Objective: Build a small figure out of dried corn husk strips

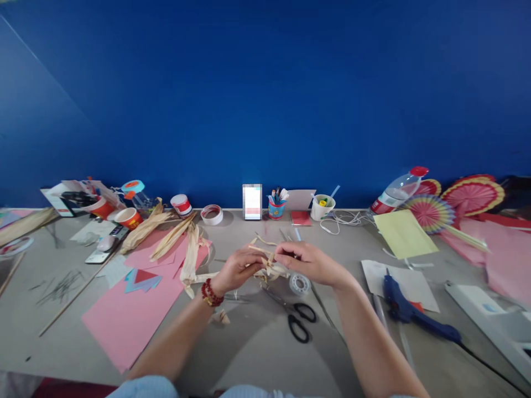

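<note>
Both hands meet over the middle of the grey table [257, 354]. A small pale corn-husk piece [269, 265] with pointed, petal-like ends is pinched between them. My left hand [239, 268], with a red bead bracelet at the wrist, closes its fingers on the piece's left side. From the right, my right hand [309, 262] has its thumb and fingertips together on the same piece. Black-handled scissors [298, 319] lie just below the hands. A clear tape roll [299, 284] rests beneath my right hand. Long husk strips [191, 255] lie to the left.
Pink paper [135, 312] covers the left. A blue glue gun [409, 309] lies right, near white paper [421, 284] and yellow paper [404, 233]. Along the back stand a phone [252, 202], a pen cup [276, 209], a white cup [322, 209] and a tilted bottle [396, 192].
</note>
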Action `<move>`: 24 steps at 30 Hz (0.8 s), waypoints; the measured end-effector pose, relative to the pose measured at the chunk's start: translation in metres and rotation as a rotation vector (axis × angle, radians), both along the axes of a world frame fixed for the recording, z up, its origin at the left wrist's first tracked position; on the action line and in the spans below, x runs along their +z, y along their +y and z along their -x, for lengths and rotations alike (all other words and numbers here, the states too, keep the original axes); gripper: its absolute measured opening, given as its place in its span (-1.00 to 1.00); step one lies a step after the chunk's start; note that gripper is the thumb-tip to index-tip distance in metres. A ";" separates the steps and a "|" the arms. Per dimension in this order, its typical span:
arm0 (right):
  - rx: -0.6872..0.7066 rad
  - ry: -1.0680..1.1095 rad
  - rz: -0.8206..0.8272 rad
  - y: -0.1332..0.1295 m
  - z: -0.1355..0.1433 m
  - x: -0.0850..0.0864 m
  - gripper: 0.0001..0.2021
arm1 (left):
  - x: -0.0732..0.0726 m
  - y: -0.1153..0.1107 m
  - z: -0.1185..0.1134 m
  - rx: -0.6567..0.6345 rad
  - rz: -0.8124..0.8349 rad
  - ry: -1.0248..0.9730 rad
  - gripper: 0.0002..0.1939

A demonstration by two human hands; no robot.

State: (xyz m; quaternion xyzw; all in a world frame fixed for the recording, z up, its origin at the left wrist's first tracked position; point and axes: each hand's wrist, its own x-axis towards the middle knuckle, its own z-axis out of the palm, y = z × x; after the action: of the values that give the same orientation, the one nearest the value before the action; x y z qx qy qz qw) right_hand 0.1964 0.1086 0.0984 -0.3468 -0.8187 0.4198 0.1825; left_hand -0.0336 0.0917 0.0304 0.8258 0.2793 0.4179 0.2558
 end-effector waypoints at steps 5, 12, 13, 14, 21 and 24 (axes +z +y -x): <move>0.041 -0.050 -0.080 -0.001 -0.001 0.001 -0.66 | 0.001 0.001 0.000 -0.012 -0.026 0.001 -0.74; 0.063 -0.091 -0.113 0.000 -0.001 -0.004 -0.66 | 0.002 0.002 0.000 -0.042 0.028 0.015 -0.71; 0.064 -0.095 -0.112 0.001 -0.001 -0.005 -0.66 | 0.002 0.002 0.000 -0.043 0.031 0.014 -0.70; 0.064 -0.095 -0.112 0.001 -0.001 -0.005 -0.65 | 0.002 0.002 0.000 -0.047 0.032 0.010 -0.70; 0.047 -0.121 -0.099 0.002 0.002 -0.008 -0.57 | 0.006 0.001 0.000 -0.063 0.040 0.006 -0.68; 0.033 -0.129 -0.069 0.003 0.004 -0.007 -0.52 | 0.006 0.000 0.001 -0.067 0.019 0.004 -0.73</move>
State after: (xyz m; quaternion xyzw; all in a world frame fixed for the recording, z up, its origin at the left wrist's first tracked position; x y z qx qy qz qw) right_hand 0.1920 0.1116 0.0917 -0.3533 -0.8483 0.3709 0.1344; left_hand -0.0345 0.0921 0.0365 0.8330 0.2560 0.4048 0.2769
